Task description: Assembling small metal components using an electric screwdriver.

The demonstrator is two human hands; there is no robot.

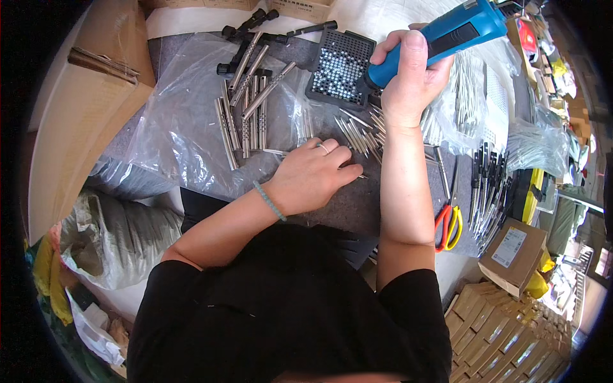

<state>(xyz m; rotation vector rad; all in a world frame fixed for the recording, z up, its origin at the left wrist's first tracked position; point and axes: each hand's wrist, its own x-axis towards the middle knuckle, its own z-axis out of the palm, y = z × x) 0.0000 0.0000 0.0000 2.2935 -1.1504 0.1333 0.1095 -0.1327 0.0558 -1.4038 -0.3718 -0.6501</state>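
My right hand [412, 80] is wrapped round a blue power screwdriver [460, 32], its nose angled down at the edge of a black perforated tray [313, 92]. Small shiny metal pieces [338, 71] fill many of the tray's holes. Low over the grey table, my left hand [313, 175] is closed with curled fingers. Beside its thumb a thin pointed metal tip shows; what the fingers grip is hidden. Just beyond that hand lie several slim pointed metal rods [354, 135]. To its left, several silver metal tubes [268, 92] with patterned holes rest on clear plastic bags [179, 115].
Black-handled parts [258, 24] lie at the back. Right of my forearm are scissors [450, 223] with red and yellow handles and several thin black-topped rods [488, 185]. Bagged wires [469, 83] sit farther right. Cardboard boxes stand at left [96, 121] and right [514, 255].
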